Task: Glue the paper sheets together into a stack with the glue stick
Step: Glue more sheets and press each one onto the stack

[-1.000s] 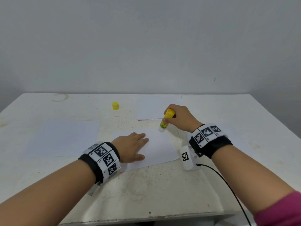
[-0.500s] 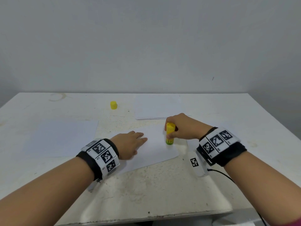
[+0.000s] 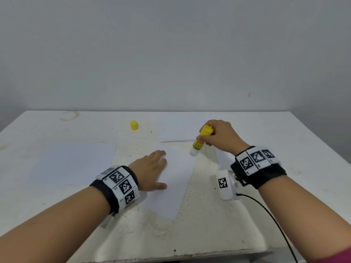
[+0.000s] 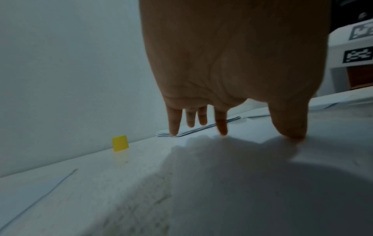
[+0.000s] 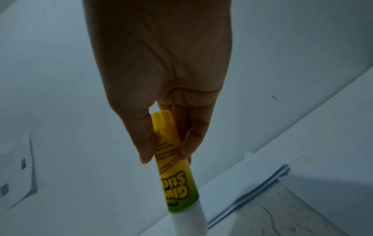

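Observation:
A white paper sheet [image 3: 176, 179] lies in the middle of the white table [image 3: 190, 234]. My left hand [image 3: 152, 171] rests flat on its left part with straight, spread fingers [image 4: 222, 127]. My right hand [image 3: 218, 135] pinches the yellow glue stick [image 3: 201, 139], tilted, its white glue end down at the sheet's far right corner. In the right wrist view thumb and fingers grip the glue stick [image 5: 173, 167] by its upper half. A small pile of sheets [image 3: 178, 130] lies behind. Another sheet [image 3: 72, 162] lies at the left.
The yellow glue cap [image 3: 134, 125] stands at the back, left of the pile, seen too as the cap [image 4: 120, 142] in the left wrist view. A further sheet [image 3: 222, 158] lies partly under my right wrist. A black cable [image 3: 275, 221] runs off the near right edge.
My right hand carried the glue stick from the sheet's near right part back to its far right corner and tilted it. The sheet has turned under my left hand.

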A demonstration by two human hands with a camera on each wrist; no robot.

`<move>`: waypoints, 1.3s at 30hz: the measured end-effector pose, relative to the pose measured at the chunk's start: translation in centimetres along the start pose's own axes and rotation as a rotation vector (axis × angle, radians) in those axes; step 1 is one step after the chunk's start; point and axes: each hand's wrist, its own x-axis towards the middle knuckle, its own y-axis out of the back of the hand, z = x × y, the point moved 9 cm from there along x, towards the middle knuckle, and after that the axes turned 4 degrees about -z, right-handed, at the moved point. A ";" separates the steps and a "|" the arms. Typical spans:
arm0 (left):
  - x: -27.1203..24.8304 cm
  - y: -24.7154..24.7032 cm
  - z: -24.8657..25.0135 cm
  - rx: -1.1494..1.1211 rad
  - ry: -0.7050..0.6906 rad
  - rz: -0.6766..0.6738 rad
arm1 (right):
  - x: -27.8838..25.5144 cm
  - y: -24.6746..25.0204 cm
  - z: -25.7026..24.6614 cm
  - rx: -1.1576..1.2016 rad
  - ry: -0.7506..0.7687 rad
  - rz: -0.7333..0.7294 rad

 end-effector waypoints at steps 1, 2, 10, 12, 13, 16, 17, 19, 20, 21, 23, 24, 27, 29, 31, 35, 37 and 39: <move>-0.1 -0.2 0.1 -0.028 -0.018 -0.013 | 0.3 -0.1 0.1 0.003 -0.002 0.018; -0.1 -0.2 0.2 -0.042 -0.021 -0.023 | 0.6 -0.3 0.2 0.005 -0.005 0.028; -0.3 0.2 -1.4 -0.044 0.050 0.013 | 2.6 -3.2 -0.9 -0.002 0.005 -0.002; -0.5 -0.5 -1.7 -0.101 0.055 -0.034 | 3.0 -4.4 -1.9 -0.031 0.028 -0.031; -0.6 -0.7 -1.8 -0.112 0.061 -0.047 | 3.2 -5.0 -2.4 -0.040 0.038 -0.047; -0.7 -0.5 -2.0 -0.092 0.092 -0.020 | 3.8 -6.9 -3.5 -0.078 0.062 -0.095; -0.7 -0.4 -2.1 -0.087 0.105 -0.006 | 3.9 -7.5 -3.6 -0.096 0.067 -0.120; -0.8 -0.4 -2.3 -0.075 0.125 0.011 | 4.0 -8.4 -3.9 -0.153 0.082 -0.172; -0.8 -0.5 -2.4 -0.074 0.130 0.014 | 4.0 -8.6 -4.1 -0.194 0.097 -0.196; -0.7 -0.7 -2.5 -0.079 0.133 0.015 | 3.9 -8.7 -4.3 -0.239 0.112 -0.222; -0.7 -0.8 -2.6 -0.091 0.135 0.011 | 3.3 -8.6 -4.7 -0.316 0.145 -0.288; -0.6 -0.8 -2.6 -0.094 0.133 0.010 | 2.8 -8.6 -4.8 -0.347 0.163 -0.327; -0.4 -0.6 -2.7 -0.098 0.112 0.009 | 0.8 -8.2 -4.5 -0.402 0.198 -0.419; -0.2 -0.5 -3.0 -0.105 0.094 0.018 | -0.5 -7.7 -3.7 -0.408 0.194 -0.453; 0.1 -0.5 -3.6 -0.123 0.074 0.031 | -1.7 -7.2 -3.0 -0.403 0.186 -0.472; 0.5 -0.7 -4.6 -0.187 0.049 0.031 | -3.8 -6.4 -2.3 -0.417 0.193 -0.523; 0.5 -0.7 -4.8 -0.202 0.049 0.049 | -4.6 -6.2 -2.1 -0.429 0.190 -0.558; 0.4 -0.7 -4.9 -0.210 0.049 0.063 | -5.2 -6.0 -1.8 -0.428 0.183 -0.588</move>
